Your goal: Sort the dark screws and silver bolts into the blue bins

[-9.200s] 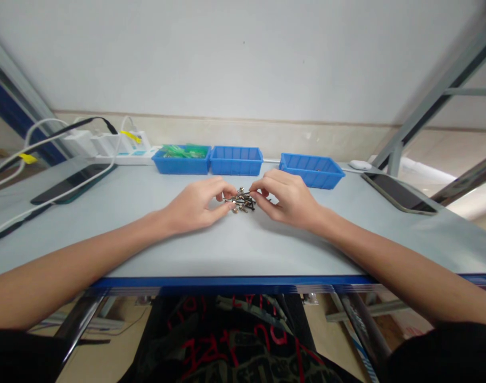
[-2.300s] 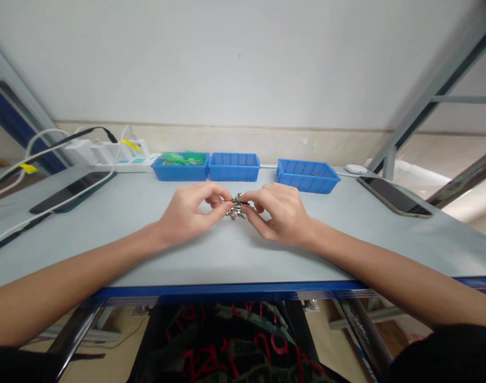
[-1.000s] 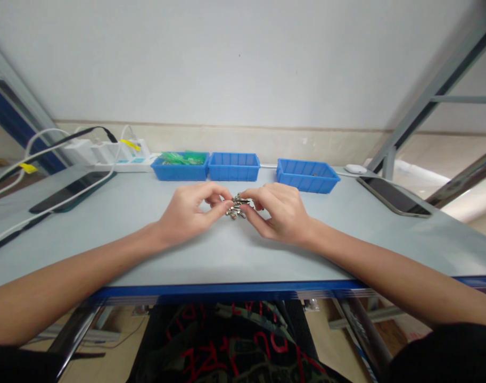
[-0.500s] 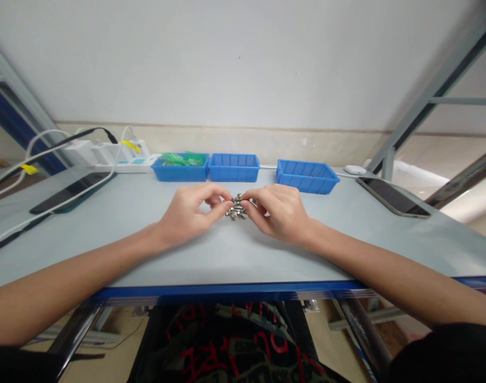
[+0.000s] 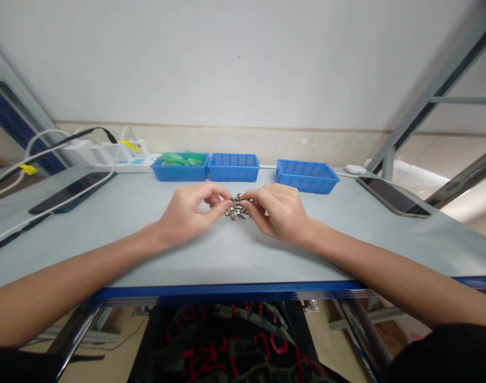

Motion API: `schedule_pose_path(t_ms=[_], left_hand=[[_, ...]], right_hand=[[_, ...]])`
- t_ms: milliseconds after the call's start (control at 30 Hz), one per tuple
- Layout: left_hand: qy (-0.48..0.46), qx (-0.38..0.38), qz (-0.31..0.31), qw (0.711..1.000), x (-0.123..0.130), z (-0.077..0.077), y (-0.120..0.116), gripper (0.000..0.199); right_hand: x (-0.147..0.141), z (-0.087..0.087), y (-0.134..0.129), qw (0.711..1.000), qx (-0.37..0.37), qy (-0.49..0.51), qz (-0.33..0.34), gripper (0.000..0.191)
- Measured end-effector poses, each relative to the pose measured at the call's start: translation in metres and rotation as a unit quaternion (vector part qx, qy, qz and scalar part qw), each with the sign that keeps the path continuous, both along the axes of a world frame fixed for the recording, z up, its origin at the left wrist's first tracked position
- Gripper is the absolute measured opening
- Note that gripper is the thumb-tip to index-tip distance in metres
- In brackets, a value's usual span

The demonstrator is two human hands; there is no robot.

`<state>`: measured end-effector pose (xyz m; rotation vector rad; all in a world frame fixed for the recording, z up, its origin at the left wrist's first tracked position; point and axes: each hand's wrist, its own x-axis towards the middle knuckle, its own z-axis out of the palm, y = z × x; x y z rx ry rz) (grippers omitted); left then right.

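Observation:
A small heap of shiny metal screws (image 5: pixel 237 214) lies on the grey table in front of me. Just above it, my left hand (image 5: pixel 192 213) pinches one end of a small metal screw (image 5: pixel 237 200) between thumb and forefinger. From the other side, my right hand (image 5: pixel 278 213) closes thumb and forefinger on the same piece. The fingertips of both hands are close together and cover most of it, so its exact shape is hard to make out.
Along the wall stand a blue bin (image 5: pixel 180 171) with green plastic bags, a second blue bin (image 5: pixel 233 169), and a third blue bin (image 5: pixel 307 177) with something small inside. Phones (image 5: pixel 73 192) (image 5: pixel 392 197) flank the table, near a power strip (image 5: pixel 125 166) with cables and a white case (image 5: pixel 354 169).
Both hands stay almost in place, still pinching at the same spot above the screws. Only tiny finger shifts show.

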<state>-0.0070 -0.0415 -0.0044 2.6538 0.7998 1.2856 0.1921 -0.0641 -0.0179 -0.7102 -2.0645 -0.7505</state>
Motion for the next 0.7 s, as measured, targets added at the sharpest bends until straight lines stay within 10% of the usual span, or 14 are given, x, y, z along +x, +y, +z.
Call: schedule_pose_path(t_ms=[700], left_hand=[[0.010, -0.013, 0.015, 1.000, 0.0002, 0.0004, -0.0004, 0.011]], right_hand=[[-0.0016, -0.0002, 0.0007, 1.000, -0.011, 0.000, 0.001, 0.019]])
